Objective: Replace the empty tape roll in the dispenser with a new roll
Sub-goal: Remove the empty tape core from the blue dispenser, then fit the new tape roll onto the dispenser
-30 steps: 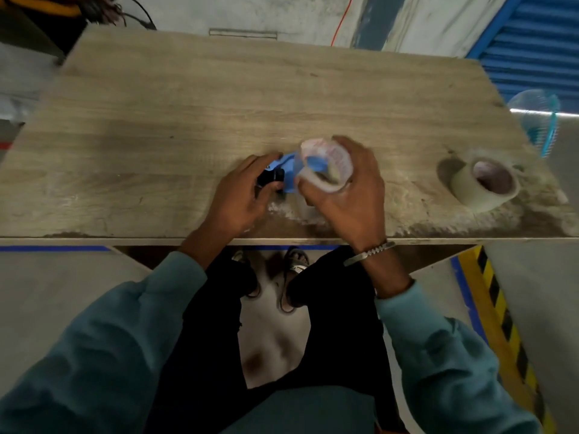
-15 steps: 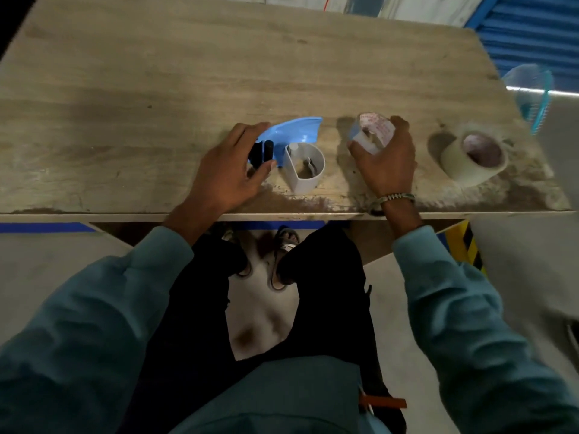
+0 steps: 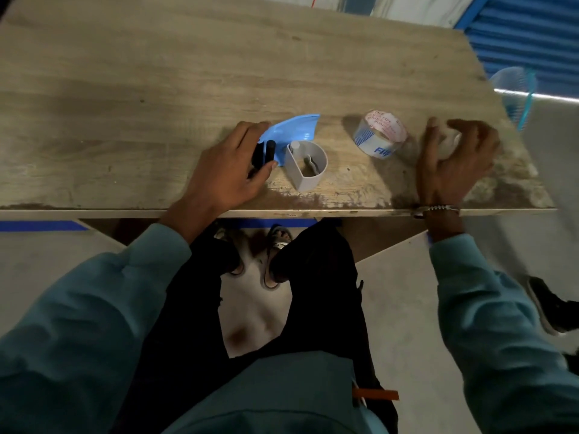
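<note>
The tape dispenser (image 3: 294, 130) lies on the wooden table (image 3: 156, 73), a blue plate with black rollers and a bare grey hub (image 3: 308, 169). My left hand (image 3: 225, 170) grips it at the black rollers. The empty roll (image 3: 380, 136), a clear core with red and blue print, lies free on the table just right of the dispenser. Further right, my right hand (image 3: 451, 170) covers the new tape roll (image 3: 449, 144), fingers curled around it. Only a pale patch of that roll shows between the fingers.
The table's front edge (image 3: 313, 211) runs just under both wrists, and its right edge is close to my right hand. A clear cup with a blue straw (image 3: 513, 89) sits beyond the right edge. My legs are below, and a dark shoe (image 3: 551, 308) rests on the floor at right.
My right hand pulled the empty roll off the hub, set it down on the table, let go and moved right onto the new roll. My left hand stayed on the dispenser.
</note>
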Action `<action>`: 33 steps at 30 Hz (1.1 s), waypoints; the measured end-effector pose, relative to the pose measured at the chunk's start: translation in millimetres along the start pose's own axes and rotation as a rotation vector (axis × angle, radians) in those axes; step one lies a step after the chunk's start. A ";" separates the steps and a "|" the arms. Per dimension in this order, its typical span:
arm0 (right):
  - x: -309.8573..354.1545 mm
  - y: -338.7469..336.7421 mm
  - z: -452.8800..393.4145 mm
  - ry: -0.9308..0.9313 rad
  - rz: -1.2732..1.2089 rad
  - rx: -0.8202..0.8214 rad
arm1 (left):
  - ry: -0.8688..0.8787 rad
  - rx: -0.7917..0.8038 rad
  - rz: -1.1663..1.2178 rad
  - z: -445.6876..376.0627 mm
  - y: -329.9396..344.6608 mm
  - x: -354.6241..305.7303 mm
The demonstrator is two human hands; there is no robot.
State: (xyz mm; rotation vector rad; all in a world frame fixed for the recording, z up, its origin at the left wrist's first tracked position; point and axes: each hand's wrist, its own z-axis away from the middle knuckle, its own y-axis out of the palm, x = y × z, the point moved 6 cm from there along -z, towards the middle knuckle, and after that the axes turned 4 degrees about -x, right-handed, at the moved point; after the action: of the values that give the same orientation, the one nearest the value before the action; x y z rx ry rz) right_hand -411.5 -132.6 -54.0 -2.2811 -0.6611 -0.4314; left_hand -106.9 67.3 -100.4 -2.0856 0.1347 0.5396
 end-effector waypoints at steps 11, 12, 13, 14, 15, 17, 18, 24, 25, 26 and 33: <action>-66.2 13.9 -27.9 0.411 -0.192 0.185 | -0.066 0.022 0.008 0.3 1.5 2.5; -51.9 7.5 -24.6 0.371 -0.239 0.133 | -0.070 0.025 0.009 0.2 1.7 2.7; -30.1 -0.8 -19.5 0.330 -0.323 0.085 | -0.073 0.026 0.011 -0.3 1.7 2.8; -3.4 -10.2 -9.4 0.288 -0.430 0.063 | -0.076 0.027 0.012 -0.8 1.6 2.7; 19.0 -15.8 2.9 0.256 -0.518 0.058 | -0.078 0.029 0.014 -1.7 1.2 2.7; 72.8 -24.4 28.5 0.098 -0.618 0.142 | -0.079 0.037 0.025 -2.4 0.9 2.8; 98.2 -23.8 41.1 0.007 -0.627 0.227 | -0.075 0.039 0.030 -2.5 0.6 2.7; 144.5 -7.4 95.9 -0.193 -0.593 0.531 | -0.025 0.018 0.106 0.6 -2.9 -0.8; 147.7 -8.0 100.0 -0.207 -0.602 0.555 | -0.023 0.018 0.119 0.7 -3.2 -0.4; 148.8 -7.8 102.1 -0.215 -0.608 0.573 | -0.028 0.017 0.123 0.5 -3.0 0.4; 151.1 13.6 97.0 -0.213 -0.631 0.696 | -0.083 0.002 0.116 -3.2 0.2 8.7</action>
State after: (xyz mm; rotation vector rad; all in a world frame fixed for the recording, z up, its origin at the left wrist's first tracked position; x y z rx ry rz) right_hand -269.9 -21.4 -56.3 -1.4365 -1.3992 -0.1904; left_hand -98.1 65.5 -102.8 -2.0592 0.2086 0.6946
